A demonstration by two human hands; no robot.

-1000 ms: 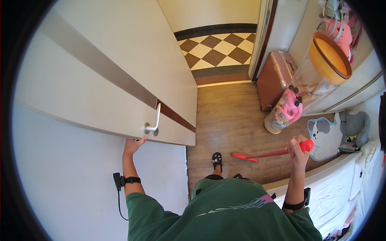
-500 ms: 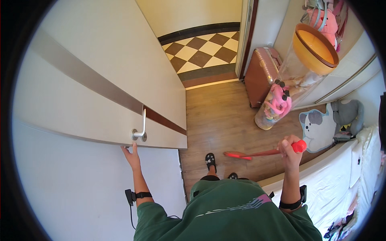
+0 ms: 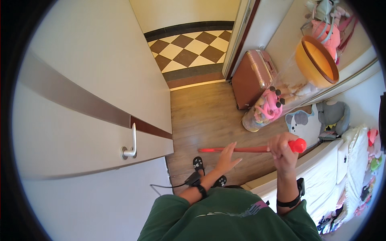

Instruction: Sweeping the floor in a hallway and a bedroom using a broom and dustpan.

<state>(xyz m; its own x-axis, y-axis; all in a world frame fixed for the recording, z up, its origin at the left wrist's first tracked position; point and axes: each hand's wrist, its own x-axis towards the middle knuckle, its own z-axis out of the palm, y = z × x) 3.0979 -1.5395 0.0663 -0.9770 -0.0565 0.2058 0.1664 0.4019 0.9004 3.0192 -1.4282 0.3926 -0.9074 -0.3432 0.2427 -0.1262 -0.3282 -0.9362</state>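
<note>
A long, thin red stick (image 3: 251,150) with a round red knob at its top is in my right hand (image 3: 283,152). The fingers wrap round it just below the knob. From there it reaches left over the floor to a bright red lower end; what kind of thing it is, I cannot tell. My left hand (image 3: 228,160) is open, fingers stretched out and spread, close to the middle of the stick. Whether the fingertips touch it is unclear. The white door (image 3: 92,72), with its silver lever handle (image 3: 130,146), stands ajar on my left.
A rose-coloured suitcase (image 3: 249,78) stands beside the doorway. In front of it is a tall clear cylinder (image 3: 287,86) of plush toys with an orange top. A dog-shaped mat (image 3: 303,122) and grey plush (image 3: 335,116) lie right, near a white-covered bed (image 3: 321,176). Checkered tiles (image 3: 189,48) lie beyond the threshold.
My left hand has left the door's edge near the handle and come right, beside the stick. The stick is now nearly level in view, still in my right hand. My view has shifted slightly.
</note>
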